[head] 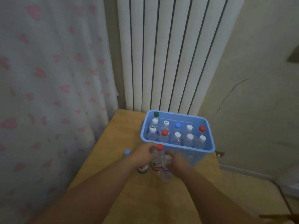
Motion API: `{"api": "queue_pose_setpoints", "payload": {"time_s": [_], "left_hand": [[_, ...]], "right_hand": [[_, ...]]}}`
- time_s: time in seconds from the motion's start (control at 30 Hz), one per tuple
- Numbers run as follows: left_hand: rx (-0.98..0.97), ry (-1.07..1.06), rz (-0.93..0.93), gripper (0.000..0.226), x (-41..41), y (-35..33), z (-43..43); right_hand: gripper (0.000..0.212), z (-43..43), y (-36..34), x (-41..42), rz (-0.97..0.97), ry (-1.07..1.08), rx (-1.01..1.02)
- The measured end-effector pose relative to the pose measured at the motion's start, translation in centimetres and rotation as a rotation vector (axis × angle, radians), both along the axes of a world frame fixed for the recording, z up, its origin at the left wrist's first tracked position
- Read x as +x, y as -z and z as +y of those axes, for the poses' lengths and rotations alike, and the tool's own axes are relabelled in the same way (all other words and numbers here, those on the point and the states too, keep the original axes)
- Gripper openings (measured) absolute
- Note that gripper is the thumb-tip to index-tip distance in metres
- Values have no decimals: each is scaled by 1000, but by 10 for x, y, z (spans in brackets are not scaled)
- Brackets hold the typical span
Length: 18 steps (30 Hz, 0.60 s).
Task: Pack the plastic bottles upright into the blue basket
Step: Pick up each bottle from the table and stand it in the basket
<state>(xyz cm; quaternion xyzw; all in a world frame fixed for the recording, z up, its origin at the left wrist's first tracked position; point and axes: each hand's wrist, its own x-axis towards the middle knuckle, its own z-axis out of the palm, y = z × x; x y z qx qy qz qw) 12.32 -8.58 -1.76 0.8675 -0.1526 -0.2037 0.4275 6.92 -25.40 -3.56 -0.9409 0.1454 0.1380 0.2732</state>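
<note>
The blue basket (208, 131) stands at the far side of a wooden table (123, 191) and holds several clear plastic bottles upright, with white, red, blue and green caps. In front of it stand loose bottles. My left hand (142, 155) grips the upper part of a bottle with a green and red label (142, 170), right beside the red-capped bottle (159, 147). My right hand (178, 162) grips a clear bottle with a purple label (165, 172) near its neck. A blue-capped bottle (127, 151) stands to the left of my left hand.
A white ribbed radiator (169, 54) rises behind the table. A pale curtain with pink hearts (48, 78) hangs along the left. A cream wall (250, 94) is on the right, with the table's right edge close to the basket.
</note>
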Motion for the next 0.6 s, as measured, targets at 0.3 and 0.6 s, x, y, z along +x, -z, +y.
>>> {"api": "queue_pose_setpoints", "payload": {"time_s": [0.3,0.6], "left_hand": [[12,-29,9,30,0,-9,1],[-119,169,174,49,3,-56,-16]], "right_hand": [[29,-2,-24,-4,-89,11,-45],[33,-4,-139,12,-346,9,64]]}}
